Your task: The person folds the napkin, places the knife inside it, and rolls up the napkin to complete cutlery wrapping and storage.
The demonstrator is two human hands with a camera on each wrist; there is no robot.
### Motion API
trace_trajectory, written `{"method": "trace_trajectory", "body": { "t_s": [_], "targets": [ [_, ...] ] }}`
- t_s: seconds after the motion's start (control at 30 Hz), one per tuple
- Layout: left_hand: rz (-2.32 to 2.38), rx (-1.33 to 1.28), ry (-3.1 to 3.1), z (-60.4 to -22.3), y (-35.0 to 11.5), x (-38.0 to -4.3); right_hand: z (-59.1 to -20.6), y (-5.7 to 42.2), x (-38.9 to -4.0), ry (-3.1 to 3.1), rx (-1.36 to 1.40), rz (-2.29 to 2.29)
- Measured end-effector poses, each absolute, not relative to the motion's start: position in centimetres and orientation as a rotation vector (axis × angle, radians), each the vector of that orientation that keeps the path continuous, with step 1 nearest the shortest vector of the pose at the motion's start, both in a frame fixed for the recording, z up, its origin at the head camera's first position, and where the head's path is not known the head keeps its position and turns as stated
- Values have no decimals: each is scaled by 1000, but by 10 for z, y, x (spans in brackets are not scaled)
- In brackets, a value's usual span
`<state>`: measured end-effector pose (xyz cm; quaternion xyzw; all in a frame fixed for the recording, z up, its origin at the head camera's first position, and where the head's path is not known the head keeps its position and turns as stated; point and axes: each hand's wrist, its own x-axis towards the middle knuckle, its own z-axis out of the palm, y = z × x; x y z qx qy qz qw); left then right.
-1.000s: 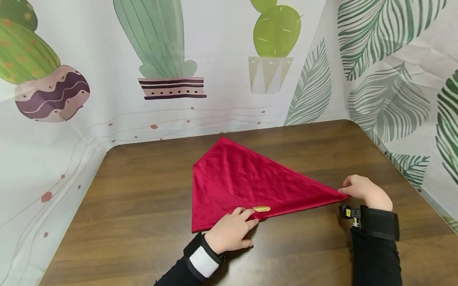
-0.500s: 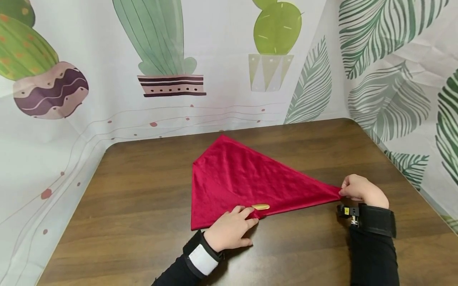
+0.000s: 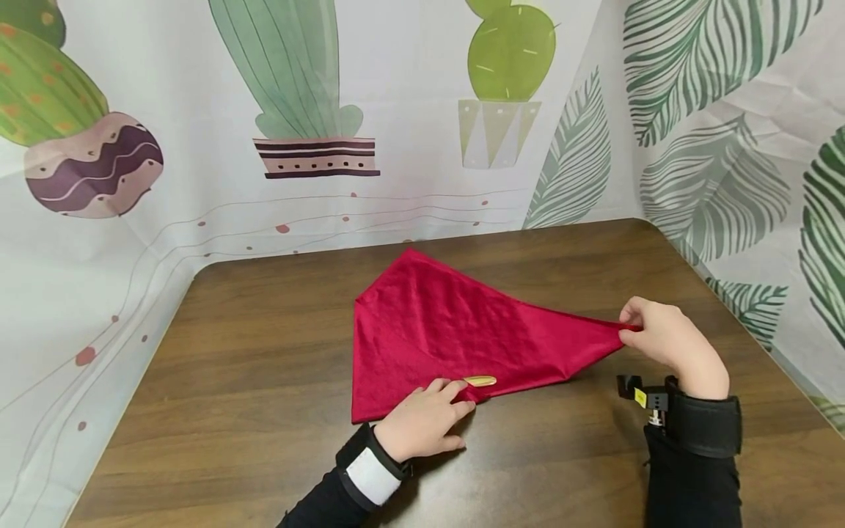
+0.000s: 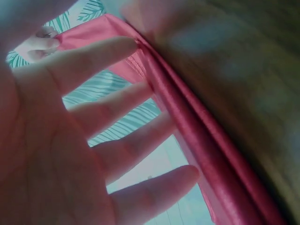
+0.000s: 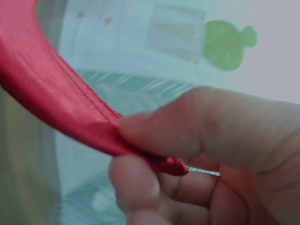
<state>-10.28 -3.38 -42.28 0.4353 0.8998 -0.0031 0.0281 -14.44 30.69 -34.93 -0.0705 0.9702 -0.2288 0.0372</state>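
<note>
- At the left, the red cloth [image 3: 416, 315] lies flat on the desk [image 3: 251, 352], its broad end much as it was a moment ago.
- The left hand [image 3: 422, 422] has stayed at the near edge, just beside the gold-coloured piece [image 3: 480, 381] on the cloth.
- At the right, the change: the narrow tip, low over the desk half a second ago, has been raised and a crease has formed in the near edge. The work now has one part lying flat and one part lifted.
- The left hand's fingers [image 4: 133, 145] are straight and spread, tips meeting the layered edge, with nothing gripped; that wrist view is dim and blurred, so how firmly they press I can't tell.
- The right hand [image 3: 670, 341] has its fingers closed in a pinch, thumb [image 5: 161, 129] against fingertip, grasping the cloth's tip; a little fabric sticks out past the thumb.
</note>
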Motion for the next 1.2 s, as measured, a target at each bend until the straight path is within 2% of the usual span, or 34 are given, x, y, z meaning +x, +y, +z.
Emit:
{"method": "trace_trajectory", "body": {
  "t_s": [0.27,0.47,0.7,0.9,1.2],
  "targets": [
    [165,1374,2944,-415,-37,-107,-331,264,-129,3318,-349,-807],
    [800,1198,3064,-400,-33,-109,-333,217,-125,3457,-490,-1031],
    [1443,1116,2813,-387,-26,-106,-345,166,-115,3334,-789,-1169],
    [1495,1162,2751,-389,-25,-105,-361,139,-110,3125,-969,-1208],
    [1496,1069,2839,-391,-31,-107,-365,128,-105,2987,-1136,-1198]
  ]
}}
